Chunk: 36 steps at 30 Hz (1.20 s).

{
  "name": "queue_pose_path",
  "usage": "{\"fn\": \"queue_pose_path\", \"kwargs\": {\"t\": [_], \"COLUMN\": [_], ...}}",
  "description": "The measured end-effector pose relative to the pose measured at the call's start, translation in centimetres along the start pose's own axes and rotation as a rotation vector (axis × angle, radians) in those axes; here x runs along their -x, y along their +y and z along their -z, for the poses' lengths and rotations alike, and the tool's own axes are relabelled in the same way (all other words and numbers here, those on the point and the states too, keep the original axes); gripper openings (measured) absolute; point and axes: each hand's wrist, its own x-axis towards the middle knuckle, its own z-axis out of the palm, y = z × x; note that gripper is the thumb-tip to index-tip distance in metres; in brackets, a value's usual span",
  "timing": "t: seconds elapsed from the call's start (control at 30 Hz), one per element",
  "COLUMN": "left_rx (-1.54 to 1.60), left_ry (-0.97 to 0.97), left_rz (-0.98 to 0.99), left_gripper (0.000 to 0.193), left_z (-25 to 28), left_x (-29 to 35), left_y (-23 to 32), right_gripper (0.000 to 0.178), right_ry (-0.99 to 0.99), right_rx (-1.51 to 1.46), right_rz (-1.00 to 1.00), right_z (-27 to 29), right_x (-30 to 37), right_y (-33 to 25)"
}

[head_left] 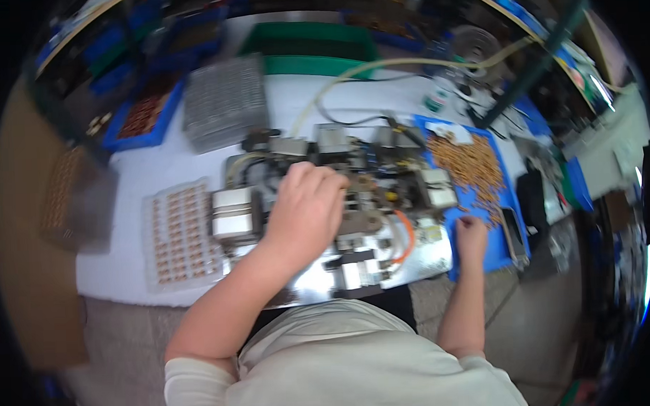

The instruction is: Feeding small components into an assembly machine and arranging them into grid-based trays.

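Observation:
My left hand (pixel 307 207) reaches over the middle of a metal bench machine (pixel 361 219), its fingers curled together at the central mechanism. Whatever its fingertips hold is hidden. The machine has white blocks, cylinders and an orange hose (pixel 405 237). To its right lies a blue tray (pixel 495 258) with a heap of small copper-coloured parts (pixel 470 162). My right hand (pixel 471 235) is closed over the near left part of this tray, just below the loose parts. Anything in its fingers is too small and blurred to make out.
Left of the machine lies a clear plastic tray (pixel 181 236) with rows of copper-coloured parts. Behind it stand stacked clear trays (pixel 225 99), a blue bin (pixel 146 116) of reddish parts and a green bin (pixel 309 49). A yellowish hose (pixel 399 61) arches over the table. A dark, phone-like object (pixel 513 232) rests at the blue tray's right edge.

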Motion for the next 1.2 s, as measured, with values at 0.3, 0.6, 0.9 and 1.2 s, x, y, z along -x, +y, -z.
{"fn": "queue_pose_path", "kwargs": {"t": [0.3, 0.6, 0.9, 1.2], "left_rx": [-0.059, -0.104, -0.218, -0.526], "left_ry": [0.312, 0.362, 0.395, 0.469], "left_rz": [0.856, 1.236, 1.128, 0.672], "left_gripper": [0.021, 0.02, 0.017, 0.021], "left_z": [13.3, 19.1, 17.9, 10.8], "left_x": [11.3, 27.3, 27.8, 21.0], "left_y": [-7.5, -10.8, -11.3, -8.3], "right_gripper": [0.024, 0.021, 0.016, 0.011], "right_ry": [0.192, 0.017, -0.164, -0.238], "right_rx": [-0.253, -0.578, -0.392, -0.269], "right_rz": [0.124, 0.264, 1.108, 1.067], "right_z": [0.5, 6.5, 2.0, 1.7], "right_x": [-2.0, 2.8, 6.4, 5.9], "right_y": [3.8, -12.9, -21.8, -21.5]}}
